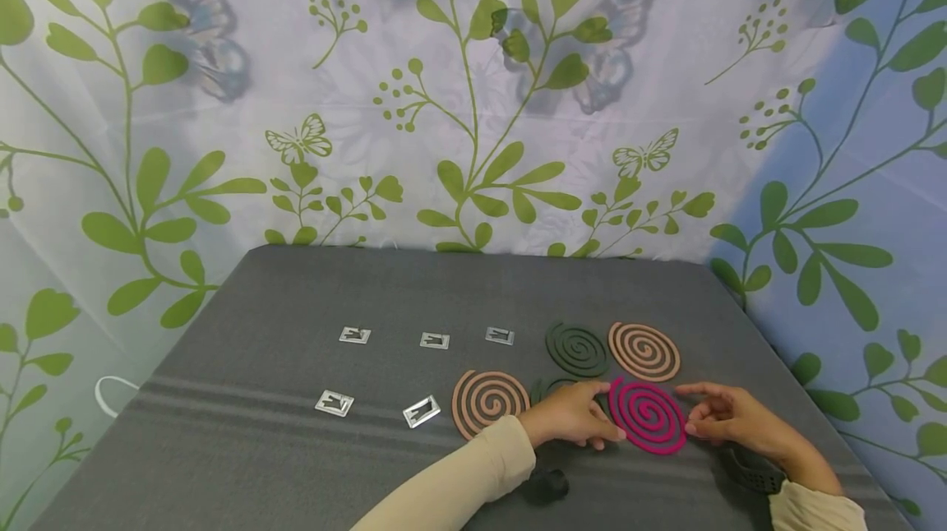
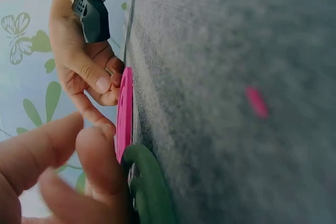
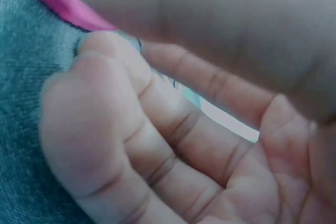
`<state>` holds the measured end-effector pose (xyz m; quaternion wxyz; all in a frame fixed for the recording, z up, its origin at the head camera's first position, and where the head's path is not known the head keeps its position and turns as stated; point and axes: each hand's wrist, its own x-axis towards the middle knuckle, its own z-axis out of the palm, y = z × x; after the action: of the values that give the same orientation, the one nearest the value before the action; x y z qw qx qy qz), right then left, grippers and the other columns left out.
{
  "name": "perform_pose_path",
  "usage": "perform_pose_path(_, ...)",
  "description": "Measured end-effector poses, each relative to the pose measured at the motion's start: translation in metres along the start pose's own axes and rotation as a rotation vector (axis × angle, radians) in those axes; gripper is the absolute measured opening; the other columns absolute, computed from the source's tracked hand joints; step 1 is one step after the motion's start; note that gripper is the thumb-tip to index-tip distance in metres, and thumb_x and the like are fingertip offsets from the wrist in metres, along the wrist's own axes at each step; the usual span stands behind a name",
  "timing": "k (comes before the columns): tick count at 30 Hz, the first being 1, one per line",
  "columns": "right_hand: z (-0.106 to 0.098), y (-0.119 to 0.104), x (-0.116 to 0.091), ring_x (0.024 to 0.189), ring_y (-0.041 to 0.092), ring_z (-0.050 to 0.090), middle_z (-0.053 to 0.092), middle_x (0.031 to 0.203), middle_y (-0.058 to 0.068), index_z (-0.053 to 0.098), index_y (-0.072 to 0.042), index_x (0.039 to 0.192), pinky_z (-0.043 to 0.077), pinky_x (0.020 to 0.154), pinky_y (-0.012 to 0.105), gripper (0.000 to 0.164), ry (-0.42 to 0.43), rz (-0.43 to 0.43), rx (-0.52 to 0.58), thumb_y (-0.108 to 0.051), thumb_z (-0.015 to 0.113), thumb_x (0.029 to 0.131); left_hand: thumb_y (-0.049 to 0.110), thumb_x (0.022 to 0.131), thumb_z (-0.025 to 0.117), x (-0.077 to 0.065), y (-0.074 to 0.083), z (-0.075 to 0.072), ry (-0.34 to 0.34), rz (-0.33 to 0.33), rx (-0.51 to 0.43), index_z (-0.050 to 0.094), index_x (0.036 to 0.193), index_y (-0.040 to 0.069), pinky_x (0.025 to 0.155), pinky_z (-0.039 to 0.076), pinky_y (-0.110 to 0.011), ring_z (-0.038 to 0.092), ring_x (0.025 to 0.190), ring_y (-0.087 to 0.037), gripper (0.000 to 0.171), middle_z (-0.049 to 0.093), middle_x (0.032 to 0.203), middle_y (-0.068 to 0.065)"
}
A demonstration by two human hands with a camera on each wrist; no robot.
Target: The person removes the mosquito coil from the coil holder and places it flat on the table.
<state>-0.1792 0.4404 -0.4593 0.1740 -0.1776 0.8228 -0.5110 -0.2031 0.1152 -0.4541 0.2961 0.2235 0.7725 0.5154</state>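
A magenta mosquito coil (image 1: 649, 411) lies flat, or nearly so, at the right front of the grey table. My left hand (image 1: 568, 416) pinches its left edge with thumb and index finger, and my right hand (image 1: 732, 416) holds the opposite edge. In the left wrist view, the coil (image 2: 124, 114) appears edge-on, low over the cloth. Under my left hand is a dark green coil (image 2: 155, 187), mostly covered in the head view. The right wrist view has curled fingers (image 3: 84, 124) close up, with the magenta rim at the top left.
Behind lie another green coil (image 1: 579, 350) and a salmon coil (image 1: 645, 353). A second salmon coil (image 1: 491, 404) sits left of my left hand. Several metal coil stands (image 1: 344, 411) are spread over the table's left and middle. A patterned curtain (image 1: 473, 103) hangs behind.
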Motion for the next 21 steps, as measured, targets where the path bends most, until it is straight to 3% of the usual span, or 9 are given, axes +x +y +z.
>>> perform_pose_path(3, -0.002, -0.004, 0.000, 0.079, 0.005, 0.065, 0.074, 0.095, -0.006, 0.045, 0.028, 0.138, 0.057, 0.064, 0.031, 0.047, 0.021, 0.068, -0.061, -0.001, 0.064, 0.106, 0.009, 0.098, 0.081, -0.002, -0.001, -0.004, -0.019, 0.053, 0.037, 0.051, 0.160, 0.005, 0.059, 0.055, -0.022, 0.067, 0.064, -0.008, 0.068, 0.077, 0.087, 0.005)
perform_pose_path(7, -0.003, -0.008, -0.001, 0.077, 0.007, 0.063, 0.073, 0.093, -0.005, 0.044, 0.027, 0.140, 0.056, 0.063, 0.031, 0.050, 0.059, 0.121, -0.093, -0.006, 0.064, 0.109, 0.009, 0.102, 0.077, -0.012, 0.002, -0.016, -0.046, 0.134, 0.093, 0.060, 0.153, 0.005, 0.065, 0.054, -0.019, 0.069, 0.071, -0.005, 0.053, 0.078, 0.094, 0.003)
perform_pose_path(9, -0.001, -0.007, 0.000, 0.076, 0.008, 0.063, 0.074, 0.094, -0.005, 0.059, 0.013, 0.140, 0.056, 0.062, 0.031, 0.037, 0.088, 0.097, -0.093, -0.006, 0.064, 0.109, 0.009, 0.104, 0.074, -0.019, 0.002, -0.024, -0.063, 0.169, 0.085, 0.063, 0.149, 0.005, 0.069, 0.053, -0.019, 0.070, 0.078, -0.003, 0.046, 0.079, 0.102, 0.001)
perform_pose_path(11, 0.002, -0.006, 0.001, 0.075, 0.009, 0.065, 0.075, 0.094, -0.006, 0.070, -0.010, 0.138, 0.056, 0.062, 0.031, 0.032, 0.136, 0.041, -0.110, -0.003, 0.064, 0.108, 0.010, 0.107, 0.070, -0.027, 0.002, -0.034, -0.069, 0.213, 0.074, 0.065, 0.147, 0.005, 0.075, 0.054, -0.019, 0.071, 0.087, -0.002, 0.041, 0.080, 0.110, -0.003)
perform_pose_path(14, 0.009, -0.003, 0.003, 0.078, 0.008, 0.068, 0.075, 0.096, -0.010, 0.070, -0.042, 0.128, 0.057, 0.062, 0.031, 0.048, 0.262, -0.034, -0.156, 0.000, 0.066, 0.106, 0.011, 0.112, 0.062, -0.040, 0.000, -0.051, -0.040, 0.301, 0.083, 0.067, 0.145, 0.005, 0.088, 0.054, -0.020, 0.072, 0.106, -0.005, 0.034, 0.077, 0.124, -0.011)
perform_pose_path(17, 0.016, -0.005, 0.007, 0.081, 0.004, 0.068, 0.073, 0.096, -0.015, 0.076, -0.029, 0.125, 0.057, 0.063, 0.027, 0.039, 0.445, -0.084, -0.231, 0.003, 0.070, 0.103, 0.016, 0.116, 0.055, -0.058, -0.002, -0.073, 0.068, 0.396, 0.178, 0.068, 0.144, 0.006, 0.103, 0.054, -0.029, 0.070, 0.121, -0.014, 0.033, 0.074, 0.133, -0.012)
perform_pose_path(21, 0.021, -0.008, 0.013, 0.091, -0.011, 0.063, 0.069, 0.108, -0.029, 0.073, 0.006, 0.126, 0.053, 0.070, 0.013, 0.025, 0.668, -0.159, -0.362, 0.002, 0.072, 0.102, 0.021, 0.117, 0.050, -0.087, -0.009, -0.108, 0.282, 0.459, 0.329, 0.066, 0.147, 0.005, 0.121, 0.038, -0.058, 0.060, 0.138, -0.031, 0.037, 0.068, 0.145, -0.013)
